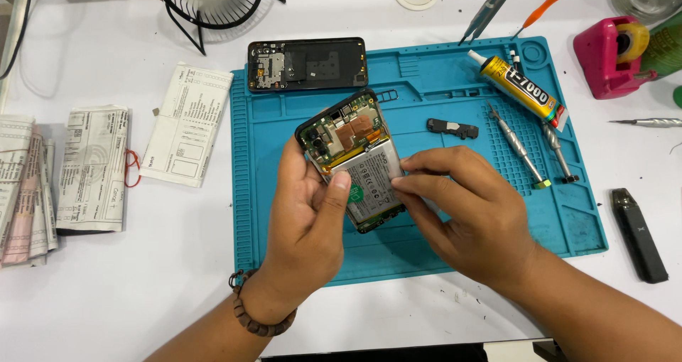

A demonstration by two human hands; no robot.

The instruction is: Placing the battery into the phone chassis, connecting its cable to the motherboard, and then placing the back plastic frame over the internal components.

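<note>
Above the teal repair mat on the white table, both hands grip an opened smartphone, tilted with its battery facing up. The left hand cradles its left edge, thumb pressed on the battery. The right hand curls in from the right, fingertips pinching the battery's edge.

Bright, even overhead lighting. Soft short shadows toward 6 o'clock under hands. Mild glare on white counter at 12 o'clock. Sharp centrally; slight edge distortion, no motion blur.
</note>
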